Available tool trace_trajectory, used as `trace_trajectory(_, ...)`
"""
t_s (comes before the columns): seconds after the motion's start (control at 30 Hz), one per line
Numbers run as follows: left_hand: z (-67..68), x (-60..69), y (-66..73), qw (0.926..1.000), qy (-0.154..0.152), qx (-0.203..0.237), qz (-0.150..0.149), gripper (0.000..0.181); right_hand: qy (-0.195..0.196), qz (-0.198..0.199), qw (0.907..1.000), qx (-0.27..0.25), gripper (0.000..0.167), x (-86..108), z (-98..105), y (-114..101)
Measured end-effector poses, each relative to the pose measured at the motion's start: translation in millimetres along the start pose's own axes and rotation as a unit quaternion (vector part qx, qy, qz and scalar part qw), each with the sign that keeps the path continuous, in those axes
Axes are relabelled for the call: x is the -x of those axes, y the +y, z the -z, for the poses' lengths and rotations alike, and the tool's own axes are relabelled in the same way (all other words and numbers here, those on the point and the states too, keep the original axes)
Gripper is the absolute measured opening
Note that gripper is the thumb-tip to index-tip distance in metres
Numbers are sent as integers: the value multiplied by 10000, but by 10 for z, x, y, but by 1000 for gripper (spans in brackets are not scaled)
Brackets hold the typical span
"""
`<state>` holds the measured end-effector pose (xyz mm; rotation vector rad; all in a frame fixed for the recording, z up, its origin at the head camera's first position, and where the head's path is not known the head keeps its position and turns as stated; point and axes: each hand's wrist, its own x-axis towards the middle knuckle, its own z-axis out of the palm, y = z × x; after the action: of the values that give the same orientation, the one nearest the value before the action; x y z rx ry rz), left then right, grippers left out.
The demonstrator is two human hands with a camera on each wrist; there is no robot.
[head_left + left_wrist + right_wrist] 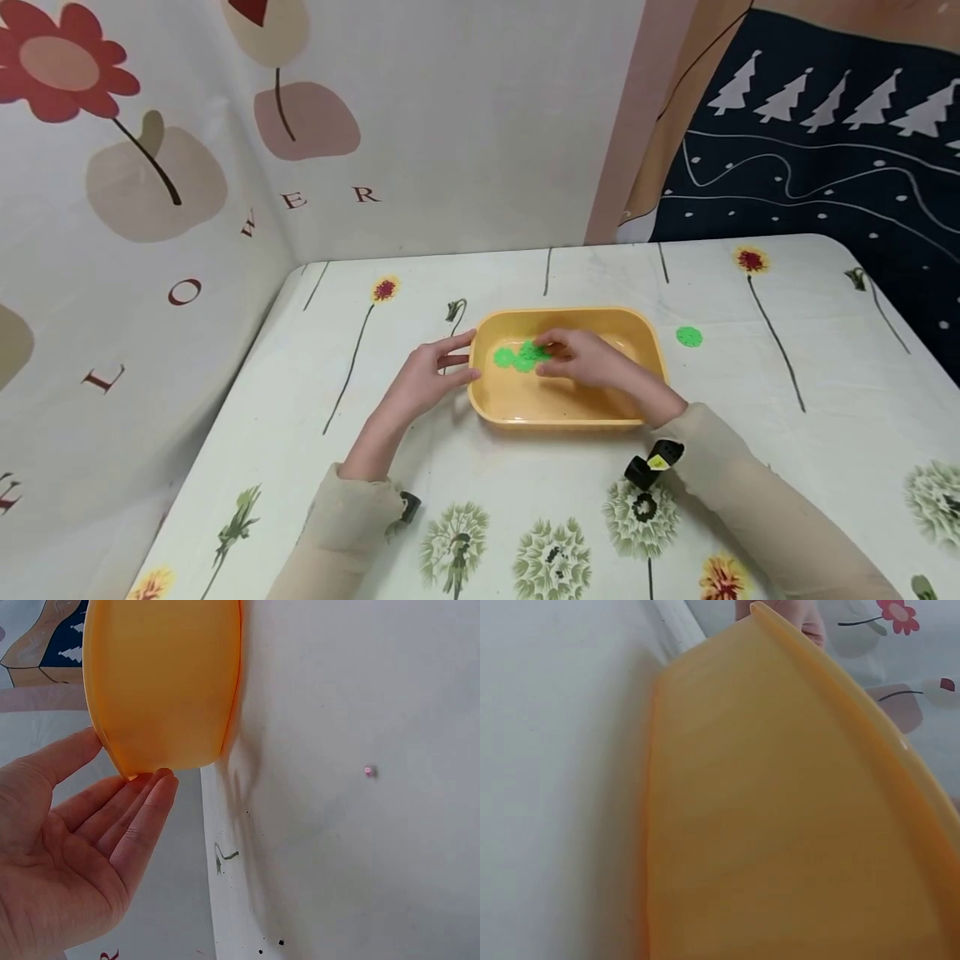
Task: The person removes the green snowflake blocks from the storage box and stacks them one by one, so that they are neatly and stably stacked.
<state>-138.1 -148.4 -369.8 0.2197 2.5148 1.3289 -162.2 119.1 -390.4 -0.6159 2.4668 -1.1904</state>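
An orange-yellow tray (570, 410) stands on the flowered tabletop. Several green scalloped discs (505, 357) lie close together inside its left half. My left hand (420, 379) touches the tray's left end. In the left wrist view, that hand (71, 844) has its fingers extended against the rim and outer wall of the tray (165, 690). Reaching over the tray's front edge, my right hand (588, 358) has bent fingers and thumb around a green disc at the right of the cluster. The right wrist view shows the tray's outer side (780, 810), which hides the right hand.
One more green disc (688, 337) lies on the tabletop (525, 467), right of the tray. A patterned cloth (465, 125) hangs behind and to the left, and a dark cloth with white trees (817, 158) hangs at the back right.
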Motion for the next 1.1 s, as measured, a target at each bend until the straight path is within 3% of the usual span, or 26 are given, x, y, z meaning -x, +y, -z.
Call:
trace_trajectory(0.13,5,4,7,10000,1,-11,0,63,-64,85,9999,53,40,-5,-20,-4)
trace_trajectory(0.37,7,8,10,10000,17,-31,31,63,-322,542,9945,833,39,5,-28,-24)
trace_trajectory(0.57,-1,0,13,10000,2,2,75,64,-401,778,9899,1118,28,9,-36,-24)
trace_trajectory(1.1,1,-2,-1,10000,-6,40,53,64,-210,647,9880,1385,20,17,-76,-41)
